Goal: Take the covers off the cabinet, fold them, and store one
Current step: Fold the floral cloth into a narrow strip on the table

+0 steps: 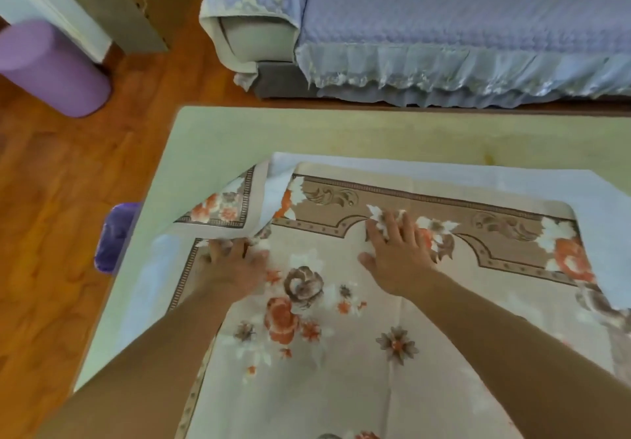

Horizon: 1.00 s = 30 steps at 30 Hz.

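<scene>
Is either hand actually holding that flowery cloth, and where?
Left hand grips the floral cover at its folded-over corner; right hand only presses flat on it.

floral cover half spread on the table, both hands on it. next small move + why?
Probably flatten the turned-over corner first. The floral cover lies on the table over a pale blue sheet, but its far-left corner is flipped back. The left hand sits at that flap's edge; the right hand presses flat and could anchor the cloth.
</scene>
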Each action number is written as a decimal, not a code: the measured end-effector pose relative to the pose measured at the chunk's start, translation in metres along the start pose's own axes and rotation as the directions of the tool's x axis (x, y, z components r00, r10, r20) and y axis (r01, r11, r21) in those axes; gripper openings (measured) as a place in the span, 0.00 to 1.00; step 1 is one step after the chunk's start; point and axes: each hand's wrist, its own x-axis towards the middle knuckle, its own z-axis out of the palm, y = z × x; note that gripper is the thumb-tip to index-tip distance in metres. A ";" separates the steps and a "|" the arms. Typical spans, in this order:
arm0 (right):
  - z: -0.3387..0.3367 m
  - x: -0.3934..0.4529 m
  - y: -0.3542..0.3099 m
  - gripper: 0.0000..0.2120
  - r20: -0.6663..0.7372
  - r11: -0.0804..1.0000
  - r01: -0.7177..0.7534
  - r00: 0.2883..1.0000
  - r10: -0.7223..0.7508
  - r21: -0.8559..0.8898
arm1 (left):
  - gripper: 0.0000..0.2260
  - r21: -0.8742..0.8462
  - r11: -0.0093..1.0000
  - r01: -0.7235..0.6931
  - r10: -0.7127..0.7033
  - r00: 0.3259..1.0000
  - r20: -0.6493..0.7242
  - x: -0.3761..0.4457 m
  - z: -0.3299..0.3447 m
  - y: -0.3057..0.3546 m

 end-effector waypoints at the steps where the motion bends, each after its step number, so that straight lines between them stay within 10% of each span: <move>1: 0.003 0.002 -0.006 0.34 0.005 1.000 -0.023 1.000 0.023 -0.008 | 0.27 -0.046 0.999 0.024 -0.025 1.000 -0.004 0.004 -0.004 -0.014; 16: -0.011 0.055 -0.054 0.38 -0.055 0.986 -0.115 0.992 0.109 -0.122 | 0.35 -0.094 0.996 0.003 -0.028 0.965 -0.259 0.117 -0.049 -0.132; 23: -0.021 0.064 -0.062 0.38 -0.049 0.983 -0.158 0.987 0.154 -0.090 | 0.23 -0.401 0.906 0.136 -0.250 0.936 -0.247 0.162 -0.107 -0.114; 26: -0.015 0.063 -0.057 0.42 -0.068 0.980 -0.160 0.986 0.153 -0.121 | 0.24 -0.176 0.967 -0.184 0.090 0.893 -0.441 0.151 -0.091 -0.100; 30: -0.008 0.062 -0.060 0.44 -0.083 0.978 -0.168 0.984 0.158 -0.123 | 0.32 -0.052 0.954 -0.295 0.281 0.943 -0.180 0.137 -0.043 -0.099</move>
